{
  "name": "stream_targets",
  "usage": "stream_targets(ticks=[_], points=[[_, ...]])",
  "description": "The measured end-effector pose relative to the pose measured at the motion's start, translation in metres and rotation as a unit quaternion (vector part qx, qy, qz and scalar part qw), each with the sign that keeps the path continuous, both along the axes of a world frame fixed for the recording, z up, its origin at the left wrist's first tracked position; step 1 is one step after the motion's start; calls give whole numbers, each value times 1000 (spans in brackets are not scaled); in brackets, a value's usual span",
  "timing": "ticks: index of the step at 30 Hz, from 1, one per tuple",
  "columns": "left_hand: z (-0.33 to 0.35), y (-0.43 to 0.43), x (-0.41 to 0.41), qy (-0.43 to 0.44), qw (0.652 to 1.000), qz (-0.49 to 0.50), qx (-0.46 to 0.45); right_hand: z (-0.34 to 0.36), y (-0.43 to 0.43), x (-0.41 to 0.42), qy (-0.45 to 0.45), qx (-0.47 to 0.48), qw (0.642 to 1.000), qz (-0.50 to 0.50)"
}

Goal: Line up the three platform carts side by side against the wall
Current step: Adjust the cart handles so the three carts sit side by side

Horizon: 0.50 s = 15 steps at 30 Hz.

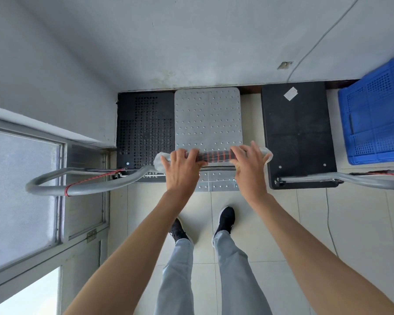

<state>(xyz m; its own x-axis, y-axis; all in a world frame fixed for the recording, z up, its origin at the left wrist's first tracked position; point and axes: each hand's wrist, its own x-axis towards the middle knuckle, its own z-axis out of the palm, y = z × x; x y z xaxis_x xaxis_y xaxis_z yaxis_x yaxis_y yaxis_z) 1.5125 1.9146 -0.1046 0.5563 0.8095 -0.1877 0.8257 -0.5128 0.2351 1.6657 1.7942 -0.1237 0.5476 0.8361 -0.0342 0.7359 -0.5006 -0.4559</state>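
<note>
Head view shows three platform carts at the wall edge of the pale tiled floor: one black perforated plastic cart in the corner, one silver studded metal cart touching it, and one smooth black cart standing apart to the right. The left hand and right hand both clench the silver cart's black red-banded handle. One blue lattice plastic crate stands at the far right.

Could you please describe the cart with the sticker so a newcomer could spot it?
Three carts stand along the far wall, left of a blue crate. Yours is the black cart beside the crate. Only its deck is smooth and bears a white sticker; the others are perforated or studded.
</note>
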Motion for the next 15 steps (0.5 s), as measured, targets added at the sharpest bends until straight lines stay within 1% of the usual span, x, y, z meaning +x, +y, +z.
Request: stream_targets(ticks=[5,11,15], points=[[3,1,13,5,1000,-4,-14,1,2,16,2,3,1000,4],[3,5,11,21,999,-26,-32,12,2,16,12,-12,1000,23],[0,9,13,14,999,-28,-30,9,6,20,-4,-6,1000,22]])
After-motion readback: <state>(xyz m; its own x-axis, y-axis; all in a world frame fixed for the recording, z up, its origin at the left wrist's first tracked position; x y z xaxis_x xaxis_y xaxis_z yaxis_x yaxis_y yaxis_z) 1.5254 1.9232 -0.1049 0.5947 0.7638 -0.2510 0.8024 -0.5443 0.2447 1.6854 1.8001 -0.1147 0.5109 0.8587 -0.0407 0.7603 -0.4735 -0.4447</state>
